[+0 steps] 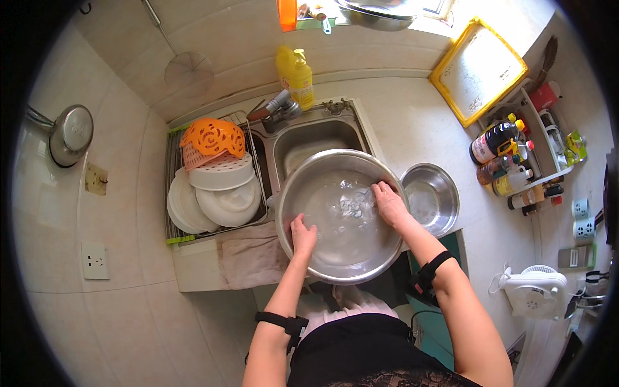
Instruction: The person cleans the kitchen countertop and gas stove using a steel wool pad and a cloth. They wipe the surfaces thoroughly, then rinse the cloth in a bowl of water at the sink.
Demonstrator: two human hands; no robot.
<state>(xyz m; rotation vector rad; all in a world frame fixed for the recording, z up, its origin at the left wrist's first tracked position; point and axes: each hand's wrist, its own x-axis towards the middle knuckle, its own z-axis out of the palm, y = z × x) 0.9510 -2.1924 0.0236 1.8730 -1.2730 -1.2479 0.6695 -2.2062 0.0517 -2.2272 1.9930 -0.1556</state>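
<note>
A large stainless steel basin (346, 279) sits over the front of the sink and holds shallow, slightly cloudy water (338, 242). Ripples and bright glare (351, 205) break its surface right of centre. My left hand (303, 237) is inside the basin by its left wall, fingers spread, with nothing seen in it. At the right wall, my right hand (390, 203) reaches in with its fingers close together. The fingertips are near the water, and whether they hold anything cannot be made out.
A smaller steel bowl (429, 196) stands right of the basin. Left are a dish rack (256, 169) with white plates (229, 203) and an orange basket (213, 138). Behind are the tap (278, 109), sink (316, 138) and yellow pump bottle (303, 80). Seasoning bottles (498, 140) line the right.
</note>
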